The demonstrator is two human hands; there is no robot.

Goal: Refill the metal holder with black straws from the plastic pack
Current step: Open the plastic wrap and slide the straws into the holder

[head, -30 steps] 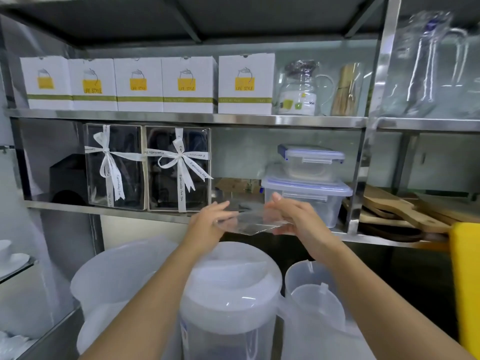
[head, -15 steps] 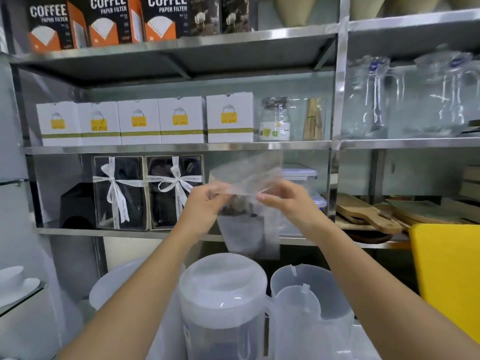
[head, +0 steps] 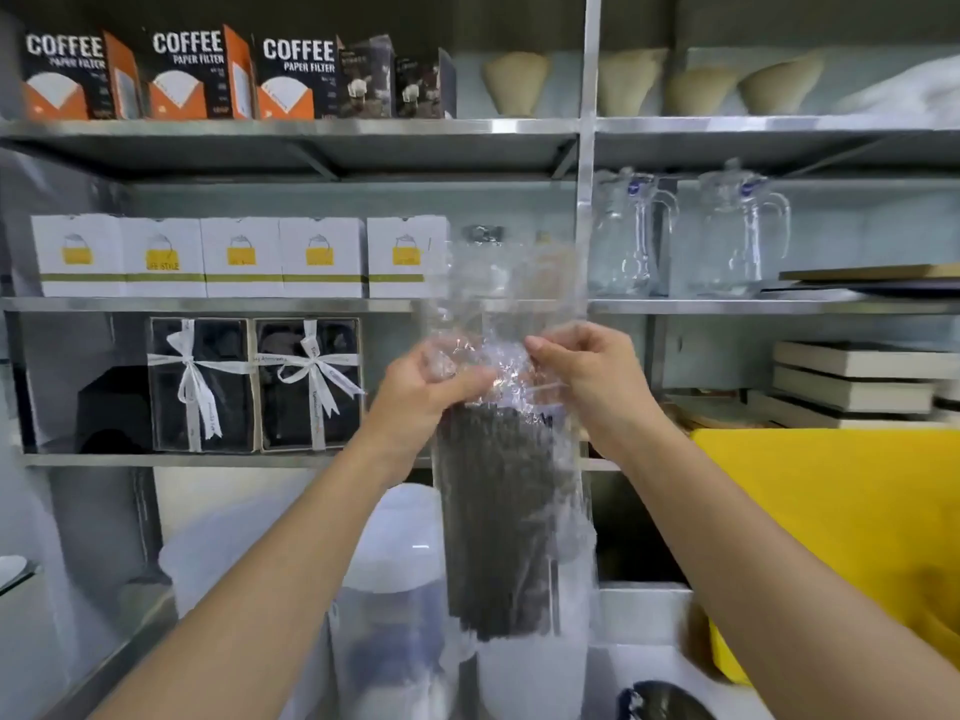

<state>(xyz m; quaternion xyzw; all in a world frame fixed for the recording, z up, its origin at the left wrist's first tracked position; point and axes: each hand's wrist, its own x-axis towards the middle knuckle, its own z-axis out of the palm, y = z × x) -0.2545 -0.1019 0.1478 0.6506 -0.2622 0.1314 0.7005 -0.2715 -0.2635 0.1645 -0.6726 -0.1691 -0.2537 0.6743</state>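
A: What is seen on the left?

B: Coffee filter boxes (head: pixel 192 75) are lined up on the top shelf, white boxes (head: pixel 202 257) with yellow labels are set on the shelf below, and two ribboned gift boxes (head: pixel 254 384) are placed under those.

A: And the left hand (head: pixel 423 387)?

B: It is raised in front of the shelves and closed on the crinkled upper part of the plastic pack (head: pixel 511 459), the film being pinched between thumb and fingers.

A: Where is the pack held?

B: It is hung upright between both hands, above the white lidded containers (head: pixel 395 553). The black straws (head: pixel 493 522) are bundled in its lower part, while the clear top is left standing loose above the hands.

A: The right hand (head: pixel 584 376)?

B: The same film is gripped by it just beside the left, fingers curled shut on the plastic.

A: Further right?

B: Glass pitchers (head: pixel 691 231) are stored on a shelf, and a yellow board (head: pixel 841 522) is seen lower down. The metal holder cannot be made out.
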